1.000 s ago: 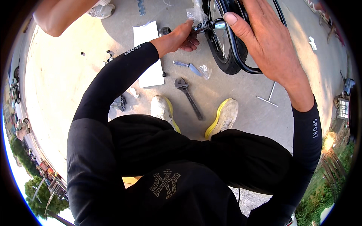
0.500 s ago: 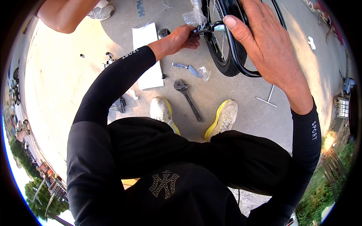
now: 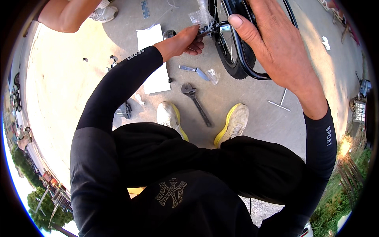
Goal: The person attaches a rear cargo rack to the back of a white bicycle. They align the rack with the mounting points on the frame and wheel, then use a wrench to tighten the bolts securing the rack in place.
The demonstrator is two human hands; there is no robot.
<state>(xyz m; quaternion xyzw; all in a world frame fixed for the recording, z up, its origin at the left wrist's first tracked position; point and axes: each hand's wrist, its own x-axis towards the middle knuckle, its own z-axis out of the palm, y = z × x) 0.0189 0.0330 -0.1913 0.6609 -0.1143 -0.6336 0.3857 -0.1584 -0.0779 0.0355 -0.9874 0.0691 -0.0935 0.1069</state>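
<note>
My left hand (image 3: 186,41) is closed at the axle of a black bicycle wheel (image 3: 233,63), its fingers around a slim dark metal piece beside the hub (image 3: 215,28). What kind of piece it is, I cannot make out. Over a curved black tube (image 3: 241,43) lies my right hand (image 3: 278,47), thumb stretched out and apart; the upper edge cuts off its fingertips. Clear plastic wrap (image 3: 201,15) hangs by the wheel. Below my left hand lie a knife with a blue-grey blade (image 3: 194,71), a small clear bag (image 3: 213,76) and an adjustable wrench (image 3: 196,104).
A white sheet (image 3: 156,75) lies on the concrete, a dark round part (image 3: 169,34) beside it. To the right is a T-shaped metal tool (image 3: 280,103). Another person's bent arm (image 3: 67,15) and shoe (image 3: 104,14) show at upper left. My shoes (image 3: 167,114) flank the wrench.
My left hand has shifted slightly left and up at the axle. My right hand keeps nearly the same place; the whole view has drifted a little.
</note>
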